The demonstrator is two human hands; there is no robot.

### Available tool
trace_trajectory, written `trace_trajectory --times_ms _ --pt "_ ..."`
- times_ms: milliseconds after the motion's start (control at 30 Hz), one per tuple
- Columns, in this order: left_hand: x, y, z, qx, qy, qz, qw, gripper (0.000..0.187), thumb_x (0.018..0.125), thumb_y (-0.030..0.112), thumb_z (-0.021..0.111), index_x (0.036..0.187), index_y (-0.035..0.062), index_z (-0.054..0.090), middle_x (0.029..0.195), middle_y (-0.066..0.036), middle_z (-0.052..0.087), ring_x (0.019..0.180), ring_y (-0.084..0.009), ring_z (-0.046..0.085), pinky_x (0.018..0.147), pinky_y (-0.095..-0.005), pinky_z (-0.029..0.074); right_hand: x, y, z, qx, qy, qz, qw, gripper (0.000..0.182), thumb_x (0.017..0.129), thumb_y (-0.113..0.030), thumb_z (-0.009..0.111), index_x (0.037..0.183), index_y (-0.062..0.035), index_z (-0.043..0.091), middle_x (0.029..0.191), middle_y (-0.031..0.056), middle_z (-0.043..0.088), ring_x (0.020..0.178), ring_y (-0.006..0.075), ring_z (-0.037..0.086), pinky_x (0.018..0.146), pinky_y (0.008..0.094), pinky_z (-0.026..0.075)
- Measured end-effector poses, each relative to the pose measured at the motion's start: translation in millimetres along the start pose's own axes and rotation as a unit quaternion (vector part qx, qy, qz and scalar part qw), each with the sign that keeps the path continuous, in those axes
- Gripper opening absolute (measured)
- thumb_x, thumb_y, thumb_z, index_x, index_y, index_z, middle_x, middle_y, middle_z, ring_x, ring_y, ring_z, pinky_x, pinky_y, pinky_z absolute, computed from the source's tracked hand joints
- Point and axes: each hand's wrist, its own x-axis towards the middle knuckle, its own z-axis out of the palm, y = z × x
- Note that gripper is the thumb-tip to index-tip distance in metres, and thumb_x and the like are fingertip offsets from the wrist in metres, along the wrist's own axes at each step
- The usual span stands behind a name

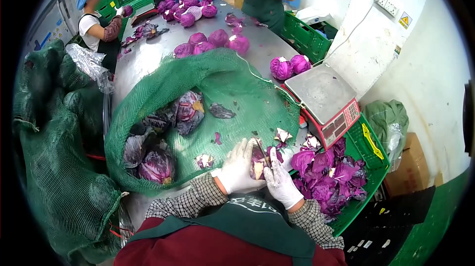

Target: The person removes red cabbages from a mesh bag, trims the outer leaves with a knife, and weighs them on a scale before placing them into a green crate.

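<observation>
Head view: rounded purple cabbage [258, 154], pale core [258, 169] toward counter [151, 48] near edge, clamped between white-gloved left hand [238, 168] and right hand [282, 183].

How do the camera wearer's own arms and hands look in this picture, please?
The left hand and the right hand wear white gloves. Above the gloves come checked sleeves in dark and pale tones, then dark red clothing.
</observation>
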Motion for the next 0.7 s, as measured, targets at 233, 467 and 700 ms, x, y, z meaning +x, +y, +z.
trace_trajectory --times_ms 233,467,700 --pt "-0.4 0.1 5.2 0.005 0.021 0.0 1.0 0.114 0.064 0.053 0.073 0.142 -0.012 0.021 0.143 -0.036 0.028 0.135 -0.0465 0.029 0.11 -0.0524 0.027 18.4 2.2 -2.6 0.038 -0.038 0.075 0.996 0.043 0.095 -0.009 0.047 0.134 0.0088 0.04 0.131 0.0304 0.048 0.116 0.0395 0.054 0.1 0.0388 0.045" --pt "-26.7 -39.8 3.7 -0.093 0.051 0.069 0.992 0.106 0.065 0.043 0.079 0.139 -0.0113 0.026 0.142 -0.037 0.029 0.134 -0.0478 0.031 0.112 -0.0472 0.028 5.0 100.8 20.1 -0.043 0.134 0.023 0.99 0.016 0.097 -0.012 0.047 0.095 0.0019 0.055 0.08 0.0156 0.055 0.071 0.0273 0.055 0.064 0.0357 0.046" --pt "-59.3 -97.6 -9.1 -0.322 -0.018 -0.028 0.946 0.113 0.07 0.041 0.08 0.146 -0.0092 0.014 0.151 -0.031 0.017 0.143 -0.0374 0.018 0.116 -0.0374 0.017 -114.5 100.0 -145.9 -0.185 0.295 0.252 0.903 0.041 0.1 -0.02 0.043 0.127 0.0105 0.044 0.102 0.0243 0.061 0.086 0.0288 0.06 0.082 0.0393 0.047"
